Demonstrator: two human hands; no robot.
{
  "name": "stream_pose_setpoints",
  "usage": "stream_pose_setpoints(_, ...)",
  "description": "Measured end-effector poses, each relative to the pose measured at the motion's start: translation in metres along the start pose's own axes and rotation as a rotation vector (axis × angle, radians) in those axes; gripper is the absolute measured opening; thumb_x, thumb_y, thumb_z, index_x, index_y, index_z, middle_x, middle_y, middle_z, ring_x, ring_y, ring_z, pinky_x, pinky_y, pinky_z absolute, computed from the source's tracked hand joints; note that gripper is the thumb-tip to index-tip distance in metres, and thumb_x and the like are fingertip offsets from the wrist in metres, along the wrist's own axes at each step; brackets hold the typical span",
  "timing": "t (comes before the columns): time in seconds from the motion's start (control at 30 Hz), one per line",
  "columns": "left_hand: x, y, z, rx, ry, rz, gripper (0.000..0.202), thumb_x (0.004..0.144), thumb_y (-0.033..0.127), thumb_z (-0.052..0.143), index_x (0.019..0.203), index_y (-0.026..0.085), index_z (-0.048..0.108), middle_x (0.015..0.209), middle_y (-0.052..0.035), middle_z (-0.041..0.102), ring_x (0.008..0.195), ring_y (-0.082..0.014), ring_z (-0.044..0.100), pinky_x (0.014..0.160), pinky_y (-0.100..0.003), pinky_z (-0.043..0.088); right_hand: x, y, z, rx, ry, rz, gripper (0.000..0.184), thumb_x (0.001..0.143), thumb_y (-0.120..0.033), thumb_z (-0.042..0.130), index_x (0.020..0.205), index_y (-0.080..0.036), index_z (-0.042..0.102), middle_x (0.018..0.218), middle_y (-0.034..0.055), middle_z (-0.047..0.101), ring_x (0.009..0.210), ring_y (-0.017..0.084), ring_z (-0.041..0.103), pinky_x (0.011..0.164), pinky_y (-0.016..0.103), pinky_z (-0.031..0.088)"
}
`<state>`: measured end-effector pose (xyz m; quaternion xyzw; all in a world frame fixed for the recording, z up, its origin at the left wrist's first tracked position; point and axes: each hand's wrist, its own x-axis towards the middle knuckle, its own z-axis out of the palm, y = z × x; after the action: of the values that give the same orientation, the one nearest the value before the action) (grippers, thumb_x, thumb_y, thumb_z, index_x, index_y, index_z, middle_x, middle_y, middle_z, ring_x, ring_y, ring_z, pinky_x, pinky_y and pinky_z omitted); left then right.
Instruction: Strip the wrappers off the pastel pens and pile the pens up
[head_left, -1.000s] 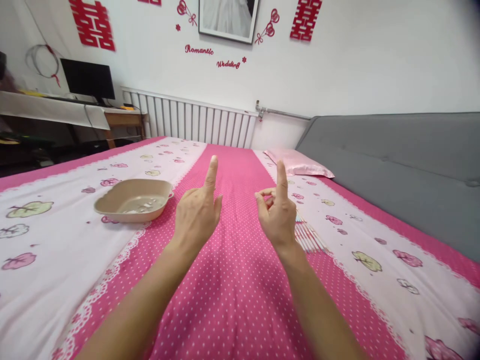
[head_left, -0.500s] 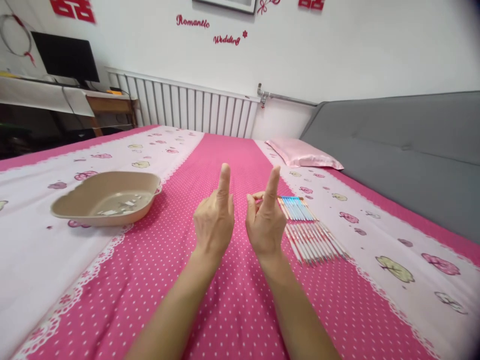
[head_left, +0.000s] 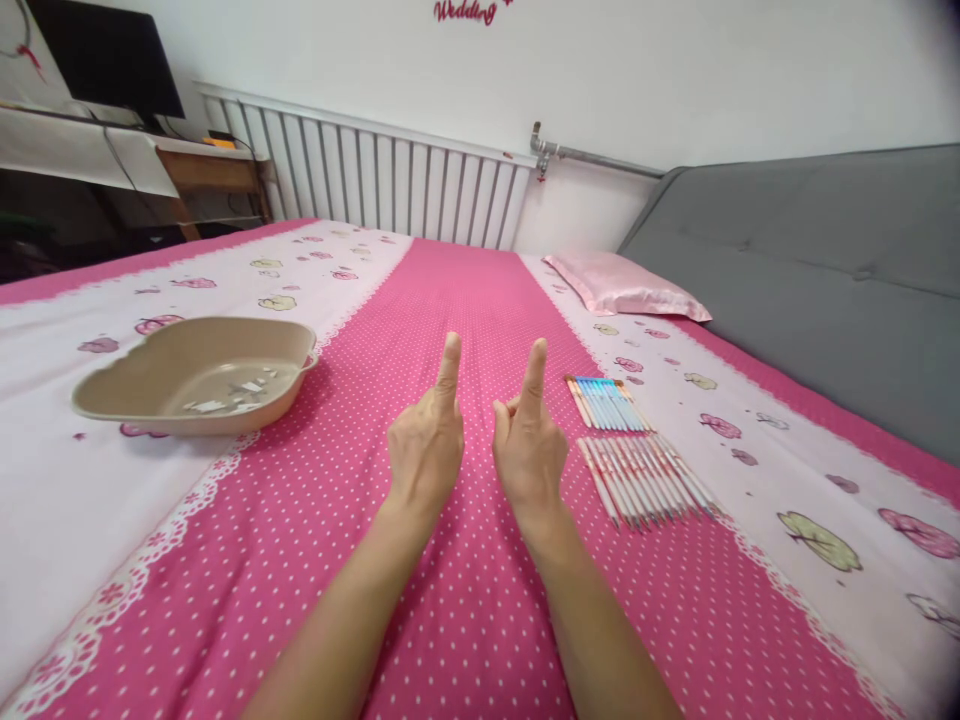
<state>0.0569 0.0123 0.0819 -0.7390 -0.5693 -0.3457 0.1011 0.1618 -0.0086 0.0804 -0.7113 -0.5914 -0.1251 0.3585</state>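
Both hands are held up above the pink dotted bedspread [head_left: 465,600], seen from the back, side by side with a gap between them. On my left hand [head_left: 426,440] the index finger points up and away, while the other fingers are folded out of sight; I see nothing held. My right hand [head_left: 531,450] has the same shape, its index finger raised and the thumb standing off to the left. Close by on its right lie two rows of slim pens or pencils: one with blue parts [head_left: 609,403], and a nearer red-and-white row [head_left: 646,480].
On the left of the bed sits a beige plastic basin [head_left: 187,350] with several small white and grey pieces inside. A pink pillow [head_left: 626,285] lies by the grey padded headboard [head_left: 817,250]. Beyond are a white radiator [head_left: 375,170] and a desk with a monitor [head_left: 109,60].
The view has tipped downward, so the wall lettering is mostly out of sight. Both hands keep their raised index fingers; the right hand now stands farther from the pens or pencils.
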Motion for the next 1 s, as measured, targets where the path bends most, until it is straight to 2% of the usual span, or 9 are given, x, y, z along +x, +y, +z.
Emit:
stream_pose_setpoints(0.27, -0.0017, 0.0005, 0.0024, 0.004, -0.089, -0.027, 0.061, 0.087, 0.020, 0.034, 0.142, 0.023, 0.006, 0.057, 0.0016, 0.056, 0.041, -0.0096, 0.029, 0.047, -0.023, 0.029, 0.0004, 0.0056, 0.0061, -0.083, -0.044, 0.029, 0.078, 0.086, -0.018, 0.039, 0.138, -0.024, -0.019, 0.071, 0.0028, 0.061, 0.047, 0.014, 0.048, 0.047, 0.027, 0.039)
stream_pose_setpoints(0.5, -0.0007, 0.0003, 0.0010, 0.015, -0.115, -0.052, 0.064, 0.086, 0.019, 0.035, 0.142, 0.024, 0.004, 0.056, 0.0020, 0.054, 0.041, -0.0098, 0.032, 0.047, -0.022, 0.032, -0.0003, 0.0046, 0.0045, -0.099, -0.043, 0.021, 0.076, 0.086, -0.017, 0.037, 0.139, -0.023, -0.018, 0.067, 0.0013, 0.060, 0.048, 0.014, 0.048, 0.047, 0.026, 0.037)
stream_pose_setpoints(0.63, -0.0010, 0.0006, -0.0006, 0.029, -0.132, -0.037, 0.067, 0.084, 0.015, 0.035, 0.142, 0.023, 0.003, 0.054, 0.0027, 0.052, 0.040, -0.0093, 0.029, 0.047, -0.022, 0.031, 0.0001, 0.0034, 0.0046, -0.112, -0.079, 0.037, 0.076, 0.086, -0.019, 0.037, 0.139, -0.019, -0.017, 0.065, 0.0023, 0.060, 0.048, 0.015, 0.049, 0.047, 0.027, 0.038)
stream_pose_setpoints(0.8, -0.0006, 0.0018, -0.0028, 0.008, -0.195, -0.059, 0.066, 0.084, 0.015, 0.033, 0.142, 0.022, 0.004, 0.057, 0.0012, 0.057, 0.040, -0.0094, 0.028, 0.049, -0.023, 0.032, 0.0005, 0.0038, 0.0062, -0.116, -0.103, 0.044, 0.077, 0.086, -0.019, 0.038, 0.139, -0.020, -0.018, 0.070, 0.0036, 0.062, 0.050, 0.016, 0.051, 0.048, 0.027, 0.039)
stream_pose_setpoints(1.0, -0.0013, 0.0025, -0.0032, 0.059, -0.197, -0.036, 0.066, 0.085, 0.015, 0.031, 0.142, 0.021, -0.002, 0.060, 0.0001, 0.061, 0.039, -0.0094, 0.030, 0.049, -0.023, 0.032, 0.0005, 0.0042, 0.0059, -0.108, -0.131, 0.047, 0.078, 0.085, -0.019, 0.039, 0.139, -0.020, -0.017, 0.069, 0.0036, 0.062, 0.049, 0.016, 0.051, 0.048, 0.027, 0.040)
